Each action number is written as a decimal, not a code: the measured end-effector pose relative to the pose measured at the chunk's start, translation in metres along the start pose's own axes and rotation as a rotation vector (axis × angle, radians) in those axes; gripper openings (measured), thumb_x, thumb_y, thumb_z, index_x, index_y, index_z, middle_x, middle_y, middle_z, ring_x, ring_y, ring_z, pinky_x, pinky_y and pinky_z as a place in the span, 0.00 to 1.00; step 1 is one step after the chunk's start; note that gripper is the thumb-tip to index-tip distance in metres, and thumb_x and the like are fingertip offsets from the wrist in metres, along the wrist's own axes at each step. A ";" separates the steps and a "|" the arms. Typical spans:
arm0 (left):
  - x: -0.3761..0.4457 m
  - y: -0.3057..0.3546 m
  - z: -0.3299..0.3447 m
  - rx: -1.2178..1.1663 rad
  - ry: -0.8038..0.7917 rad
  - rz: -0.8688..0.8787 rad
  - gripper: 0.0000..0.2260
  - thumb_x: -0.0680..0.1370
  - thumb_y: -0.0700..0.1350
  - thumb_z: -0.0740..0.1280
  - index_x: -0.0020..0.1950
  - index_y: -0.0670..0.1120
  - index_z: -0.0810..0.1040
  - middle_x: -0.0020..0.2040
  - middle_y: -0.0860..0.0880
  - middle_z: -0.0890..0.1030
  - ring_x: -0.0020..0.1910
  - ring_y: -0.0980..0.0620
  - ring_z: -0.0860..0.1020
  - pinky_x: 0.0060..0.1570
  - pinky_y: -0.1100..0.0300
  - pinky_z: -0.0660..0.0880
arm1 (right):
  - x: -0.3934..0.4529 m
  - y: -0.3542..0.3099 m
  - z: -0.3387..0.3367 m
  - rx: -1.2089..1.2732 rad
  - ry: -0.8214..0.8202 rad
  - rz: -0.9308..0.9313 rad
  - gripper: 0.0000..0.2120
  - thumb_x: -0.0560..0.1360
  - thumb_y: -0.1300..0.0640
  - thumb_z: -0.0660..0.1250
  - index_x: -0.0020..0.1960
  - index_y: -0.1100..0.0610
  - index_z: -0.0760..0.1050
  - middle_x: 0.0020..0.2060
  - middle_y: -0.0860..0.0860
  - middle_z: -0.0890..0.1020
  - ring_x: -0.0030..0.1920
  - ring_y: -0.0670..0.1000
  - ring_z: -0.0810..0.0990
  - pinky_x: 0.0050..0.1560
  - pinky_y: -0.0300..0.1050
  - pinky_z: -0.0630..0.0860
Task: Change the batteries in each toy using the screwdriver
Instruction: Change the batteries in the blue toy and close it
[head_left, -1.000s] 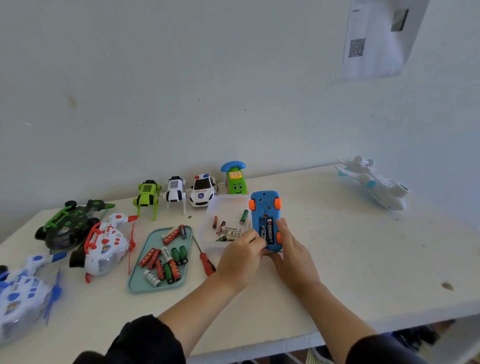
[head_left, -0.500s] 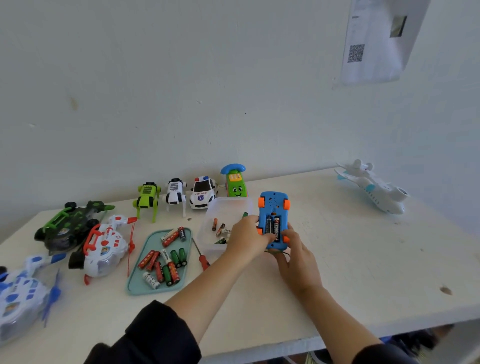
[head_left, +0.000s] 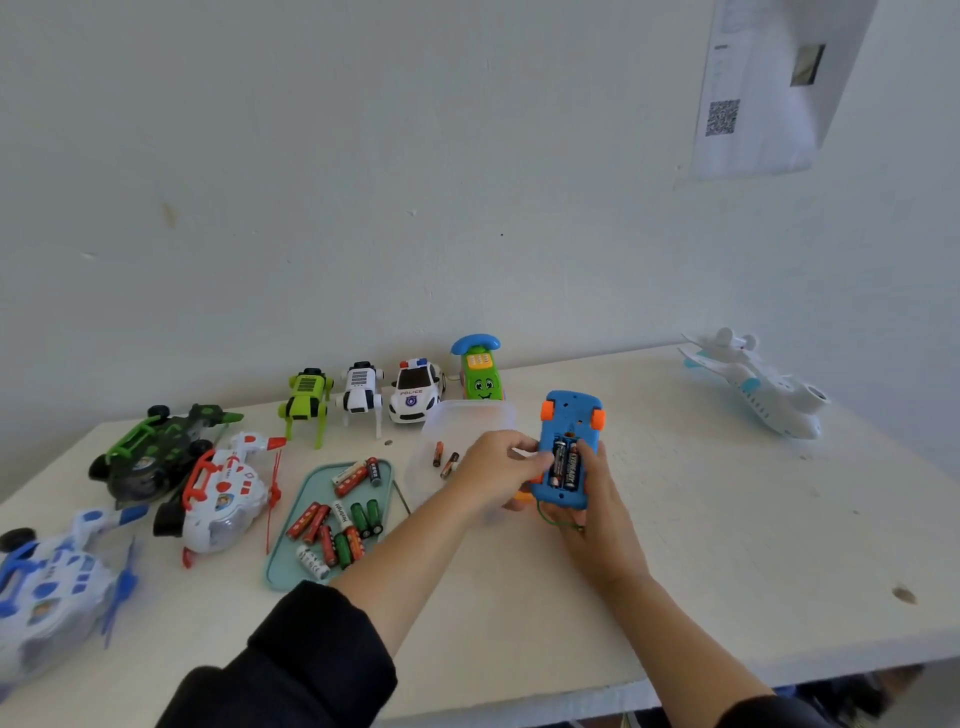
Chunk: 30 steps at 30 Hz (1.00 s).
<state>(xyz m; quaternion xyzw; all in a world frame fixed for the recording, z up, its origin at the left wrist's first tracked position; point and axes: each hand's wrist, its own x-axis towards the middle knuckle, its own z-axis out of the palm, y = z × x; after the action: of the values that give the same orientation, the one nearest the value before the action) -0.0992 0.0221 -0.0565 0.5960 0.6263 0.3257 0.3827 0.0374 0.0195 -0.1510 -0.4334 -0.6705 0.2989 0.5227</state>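
Pale wall behind, with a sheet of paper bearing a QR code pinned up high; below it a white counter carrying toys and batteries.

Held above the counter, underside up: a blue plastic toy car with orange wheels, its battery bay open and two black batteries seated inside. Right hand cupped beneath the car's near end, thumb curled up along its right edge: a firm grip on the toy. Left hand curled at the car's left side, fingertips pinching at the edge of the bay; cannot tell whether anything small sits in that grip.

Just left of the left grip, a clear plastic tub with a few loose batteries. Further left, a teal tray of red, green and white batteries. Thin metal shaft of a screwdriver showing between tray and left forearm, handle hidden.

Beyond the grips, lined along the wall: green toy phone, white police car, white robot dog, green robot dog. Far right, a white toy aeroplane.
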 end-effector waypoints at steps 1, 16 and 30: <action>0.001 0.000 -0.004 0.047 0.025 0.039 0.09 0.79 0.46 0.65 0.52 0.41 0.78 0.47 0.43 0.81 0.39 0.52 0.79 0.34 0.58 0.78 | -0.001 0.000 0.000 -0.010 0.029 -0.041 0.37 0.71 0.69 0.69 0.71 0.45 0.58 0.69 0.50 0.66 0.63 0.49 0.72 0.57 0.31 0.72; 0.015 -0.028 0.015 1.478 0.030 0.289 0.17 0.79 0.40 0.55 0.67 0.42 0.71 0.77 0.42 0.51 0.75 0.39 0.44 0.69 0.35 0.43 | -0.001 0.001 -0.001 -0.093 0.122 -0.093 0.35 0.70 0.60 0.72 0.72 0.51 0.59 0.72 0.42 0.57 0.67 0.46 0.69 0.53 0.21 0.65; 0.015 -0.042 0.010 1.472 0.078 0.439 0.14 0.79 0.40 0.54 0.56 0.42 0.78 0.55 0.43 0.80 0.71 0.44 0.60 0.68 0.39 0.36 | -0.003 -0.005 -0.004 -0.177 0.056 -0.079 0.28 0.72 0.39 0.53 0.70 0.43 0.55 0.71 0.41 0.56 0.62 0.36 0.65 0.52 0.19 0.63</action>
<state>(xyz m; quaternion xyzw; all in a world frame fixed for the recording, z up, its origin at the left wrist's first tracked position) -0.1113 0.0329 -0.0988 0.7959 0.5619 -0.0859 -0.2083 0.0403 0.0142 -0.1474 -0.4593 -0.6959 0.2054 0.5123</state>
